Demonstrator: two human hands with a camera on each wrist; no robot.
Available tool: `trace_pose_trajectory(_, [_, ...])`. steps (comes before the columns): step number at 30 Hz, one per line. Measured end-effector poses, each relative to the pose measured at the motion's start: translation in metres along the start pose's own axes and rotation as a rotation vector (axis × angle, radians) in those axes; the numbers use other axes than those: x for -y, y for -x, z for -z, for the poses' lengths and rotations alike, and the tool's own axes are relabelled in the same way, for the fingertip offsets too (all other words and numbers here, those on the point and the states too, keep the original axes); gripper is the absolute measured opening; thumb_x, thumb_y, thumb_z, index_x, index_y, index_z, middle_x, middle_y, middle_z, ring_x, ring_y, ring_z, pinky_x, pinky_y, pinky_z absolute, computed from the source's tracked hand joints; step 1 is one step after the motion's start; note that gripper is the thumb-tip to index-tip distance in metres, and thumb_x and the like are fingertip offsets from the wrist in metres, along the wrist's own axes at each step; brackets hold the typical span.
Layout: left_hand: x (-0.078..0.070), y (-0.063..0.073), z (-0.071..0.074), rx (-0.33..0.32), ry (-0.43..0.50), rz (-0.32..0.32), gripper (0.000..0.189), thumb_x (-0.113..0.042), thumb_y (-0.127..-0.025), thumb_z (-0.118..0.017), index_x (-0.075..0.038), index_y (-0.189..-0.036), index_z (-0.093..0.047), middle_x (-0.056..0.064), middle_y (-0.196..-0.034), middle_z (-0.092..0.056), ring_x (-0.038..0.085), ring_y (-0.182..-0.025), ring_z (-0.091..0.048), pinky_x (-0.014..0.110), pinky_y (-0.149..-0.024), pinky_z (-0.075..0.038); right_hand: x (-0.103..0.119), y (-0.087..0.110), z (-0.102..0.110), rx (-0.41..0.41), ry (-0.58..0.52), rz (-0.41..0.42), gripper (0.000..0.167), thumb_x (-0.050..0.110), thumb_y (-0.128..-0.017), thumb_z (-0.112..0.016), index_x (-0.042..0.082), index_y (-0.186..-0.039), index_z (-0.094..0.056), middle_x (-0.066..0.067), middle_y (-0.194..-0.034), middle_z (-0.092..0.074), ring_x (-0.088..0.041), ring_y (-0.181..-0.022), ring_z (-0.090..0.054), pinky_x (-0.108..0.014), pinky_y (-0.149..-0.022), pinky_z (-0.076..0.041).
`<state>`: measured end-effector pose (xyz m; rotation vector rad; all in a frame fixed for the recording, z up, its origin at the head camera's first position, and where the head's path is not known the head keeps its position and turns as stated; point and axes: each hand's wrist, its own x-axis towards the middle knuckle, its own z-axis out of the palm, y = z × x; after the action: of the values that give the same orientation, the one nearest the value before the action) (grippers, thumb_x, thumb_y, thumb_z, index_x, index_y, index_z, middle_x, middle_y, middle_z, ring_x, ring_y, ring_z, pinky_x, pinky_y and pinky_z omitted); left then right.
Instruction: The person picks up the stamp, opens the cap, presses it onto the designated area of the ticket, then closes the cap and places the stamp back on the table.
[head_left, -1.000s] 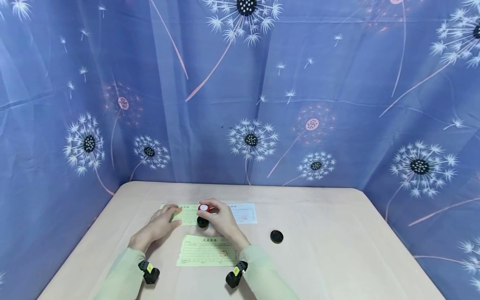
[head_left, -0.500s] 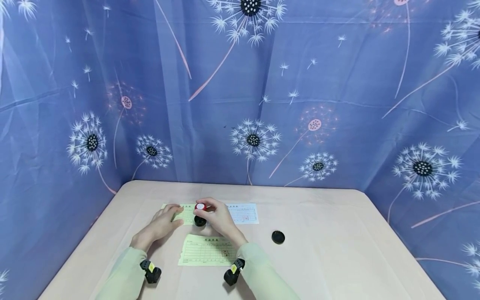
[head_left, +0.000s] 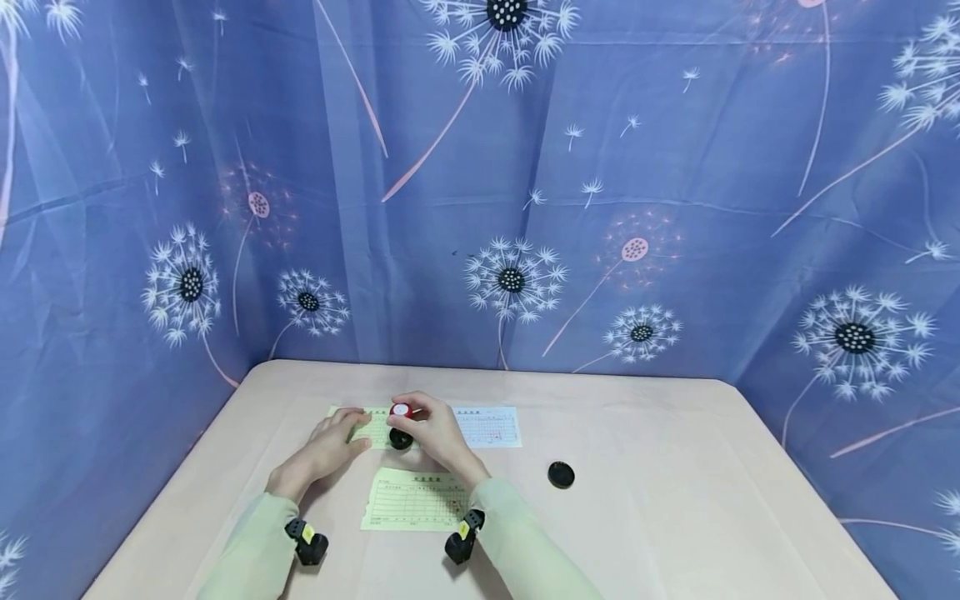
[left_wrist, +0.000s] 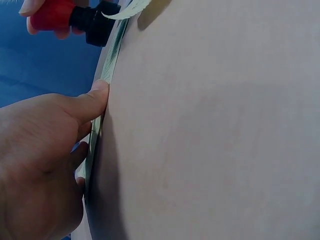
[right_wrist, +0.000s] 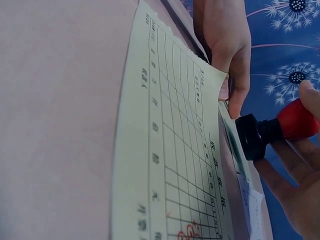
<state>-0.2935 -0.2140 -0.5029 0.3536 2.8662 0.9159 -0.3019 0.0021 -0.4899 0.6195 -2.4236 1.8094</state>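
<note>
My right hand [head_left: 441,435] pinches the red knob of a stamp [head_left: 401,411] from above. The stamp's black base [right_wrist: 251,137] points down over the far green slip [head_left: 380,429]; I cannot tell whether it touches the paper. On that slip's left part, my left hand [head_left: 326,450] rests with thumb and fingers spread, as the thumb [left_wrist: 95,100] shows in the left wrist view. Closer to me lies a second green printed slip [head_left: 412,504], with red marks at its right part, partly covered by the right wrist.
A pale blue slip [head_left: 491,427] with a red mark lies right of the right hand, partly behind it. A round black lid [head_left: 561,475] sits farther right on the pale table [head_left: 675,500]. Blue dandelion-print curtain [head_left: 420,275] encloses the back and sides.
The right hand has carried the stamp slightly left and away from me over the far green slip. The left hand stays in place. The head view has shifted a little.
</note>
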Motion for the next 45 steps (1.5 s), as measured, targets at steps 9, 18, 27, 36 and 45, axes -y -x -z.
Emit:
trace_pose_trajectory(9, [-0.003, 0.0, -0.002, 0.001, -0.01, -0.009, 0.049, -0.026, -0.101, -0.057, -0.004, -0.144, -0.047, 0.022, -0.154, -0.036, 0.046, -0.142, -0.03, 0.064, -0.118, -0.019, -0.006, -0.006, 0.0, -0.033, 0.032, -0.045, 0.036, 0.026, -0.088, -0.076, 0.016, -0.122, -0.07, -0.006, -0.112, -0.072, -0.017, -0.094, -0.069, -0.021, -0.081, -0.056])
trace_pose_trajectory(18, [-0.006, 0.0, 0.0, 0.004, 0.003, -0.001, 0.049, -0.026, -0.101, -0.057, -0.007, -0.145, -0.047, 0.021, -0.154, -0.036, 0.046, -0.142, -0.03, 0.064, -0.117, -0.021, -0.004, -0.009, -0.002, -0.027, 0.07, -0.02, 0.039, 0.028, -0.089, -0.075, 0.013, -0.124, -0.068, -0.008, -0.113, -0.071, -0.02, -0.097, -0.07, -0.023, -0.082, -0.057])
trace_pose_trajectory(27, [-0.005, -0.001, -0.002, 0.001, -0.006, 0.007, 0.049, -0.024, -0.1, -0.058, -0.005, -0.144, -0.048, 0.021, -0.153, -0.038, 0.046, -0.142, -0.03, 0.064, -0.118, -0.021, -0.007, -0.012, -0.005, -0.021, 0.067, -0.045, 0.038, 0.027, -0.089, -0.075, 0.014, -0.124, -0.068, -0.007, -0.113, -0.071, -0.017, -0.094, -0.069, -0.022, -0.079, -0.057])
trace_pose_trajectory(36, [-0.003, -0.002, -0.002, 0.001, -0.001, -0.001, 0.048, -0.024, -0.101, -0.057, -0.004, -0.144, -0.048, 0.022, -0.154, -0.037, 0.046, -0.143, -0.028, 0.064, -0.119, -0.018, -0.01, -0.013, -0.006, -0.006, 0.026, -0.083, 0.037, 0.027, -0.09, -0.075, 0.016, -0.124, -0.068, -0.006, -0.115, -0.071, -0.014, -0.094, -0.068, -0.022, -0.079, -0.057])
trace_pose_trajectory(45, [-0.001, 0.001, 0.001, 0.001, -0.004, 0.008, 0.049, -0.023, -0.101, -0.056, -0.004, -0.145, -0.047, 0.023, -0.154, -0.036, 0.047, -0.143, -0.028, 0.064, -0.119, -0.017, -0.005, -0.014, -0.009, -0.012, -0.059, -0.132, 0.036, 0.021, -0.089, -0.076, 0.015, -0.123, -0.069, -0.011, -0.112, -0.071, -0.024, -0.098, -0.069, -0.024, -0.079, -0.056])
